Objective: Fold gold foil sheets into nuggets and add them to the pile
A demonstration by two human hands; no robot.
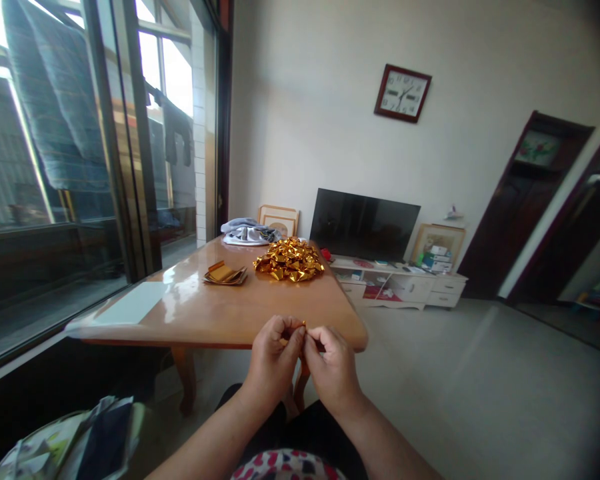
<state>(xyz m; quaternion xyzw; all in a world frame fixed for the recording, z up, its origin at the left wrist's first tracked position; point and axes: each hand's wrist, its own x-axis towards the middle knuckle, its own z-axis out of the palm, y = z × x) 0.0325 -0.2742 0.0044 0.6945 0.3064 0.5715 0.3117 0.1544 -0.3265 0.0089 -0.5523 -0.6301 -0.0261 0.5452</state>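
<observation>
My left hand (276, 352) and my right hand (332, 363) meet at the near edge of the table, fingertips pinched together. A tiny bit of gold foil paper (304, 324) shows between them; my fingers hide the rest, so its shape cannot be made out. Beyond my hands, a heap of shiny folded gold foil pieces (290, 260) lies on the wooden table (260, 313). Left of the heap rests a small stack of flat gold paper sheets (225, 273).
A pale sheet (133, 303) lies at the table's left. Folded cloth (250, 231) and a framed picture (279, 219) are at its far end. Behind stands a television (365, 225) on a white cabinet (415, 288). A bin-like container (138, 421) with papers is at lower left.
</observation>
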